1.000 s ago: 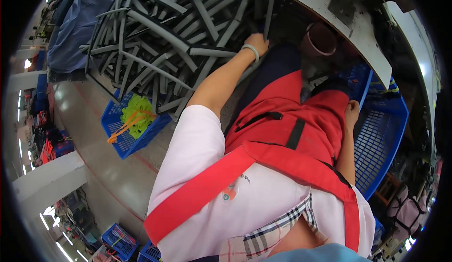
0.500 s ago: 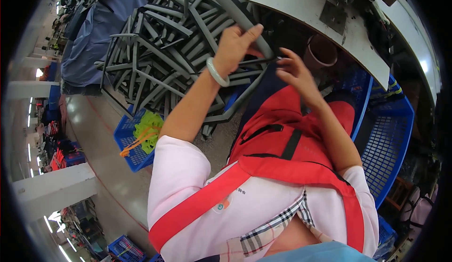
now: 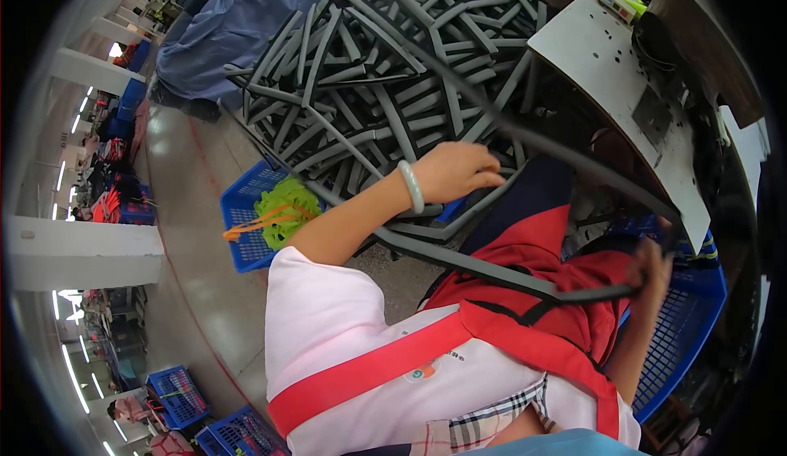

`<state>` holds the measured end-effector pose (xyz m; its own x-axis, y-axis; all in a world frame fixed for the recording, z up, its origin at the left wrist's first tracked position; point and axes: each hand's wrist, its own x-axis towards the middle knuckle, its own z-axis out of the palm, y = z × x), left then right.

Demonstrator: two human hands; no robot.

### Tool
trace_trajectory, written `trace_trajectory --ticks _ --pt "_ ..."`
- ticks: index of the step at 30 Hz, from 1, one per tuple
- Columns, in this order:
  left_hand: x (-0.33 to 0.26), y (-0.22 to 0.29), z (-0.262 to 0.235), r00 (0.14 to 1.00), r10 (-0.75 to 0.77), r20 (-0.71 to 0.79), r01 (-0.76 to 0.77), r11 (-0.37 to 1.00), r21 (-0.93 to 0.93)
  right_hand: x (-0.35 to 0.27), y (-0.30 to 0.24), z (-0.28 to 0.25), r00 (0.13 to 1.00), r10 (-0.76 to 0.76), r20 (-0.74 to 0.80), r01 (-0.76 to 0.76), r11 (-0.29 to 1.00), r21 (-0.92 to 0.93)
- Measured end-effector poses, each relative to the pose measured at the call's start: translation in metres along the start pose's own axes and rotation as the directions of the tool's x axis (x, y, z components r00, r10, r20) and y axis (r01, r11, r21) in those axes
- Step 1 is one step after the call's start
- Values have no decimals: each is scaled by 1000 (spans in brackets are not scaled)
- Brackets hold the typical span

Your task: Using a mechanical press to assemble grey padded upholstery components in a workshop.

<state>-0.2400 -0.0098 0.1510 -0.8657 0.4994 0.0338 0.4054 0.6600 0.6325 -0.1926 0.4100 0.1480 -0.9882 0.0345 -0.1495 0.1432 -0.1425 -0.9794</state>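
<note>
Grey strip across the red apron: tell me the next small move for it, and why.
Probably lower the left hand onto the grey strip to steady it. The strip crosses the red apron to the right hand, which is too blurred to show its grip. No strip is visible in the left hand, which hangs close by, over the pile.

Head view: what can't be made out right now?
All in head view:
Right hand: motion blur hides finger placement on the bent grey padded strip.
Left hand: its back hides the palm and any contact beneath.
Dark specks on the white tabletop: too small to identify.
Blue plastic basket, bottom left: cut off by lower edge.
</note>
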Motion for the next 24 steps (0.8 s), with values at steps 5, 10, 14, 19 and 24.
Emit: trace_trajectory --ticks 5,10,14,19,24 --pt "-25 -14 16 998 -47 33 50 995 -89 -9 -38 -106 978 77 -192 -99 989 -107" --pt "-52 -55 -4 903 -156 -400 118 986 -120 5 -38 -126 961 242 -136 -268 680 -682" --pt "-90 -84 -11 830 -123 -545 127 991 -29 31 -11 -164 956 277 -93 -241 568 -787" --pt "-146 -144 -49 377 -141 -916 420 907 33 42 8 -164 913 404 -52 -309 602 -736" --pt "-181 -215 -11 178 -578 -796 786 571 -239 51 42 -170 891 447 -82 -341 537 -772"
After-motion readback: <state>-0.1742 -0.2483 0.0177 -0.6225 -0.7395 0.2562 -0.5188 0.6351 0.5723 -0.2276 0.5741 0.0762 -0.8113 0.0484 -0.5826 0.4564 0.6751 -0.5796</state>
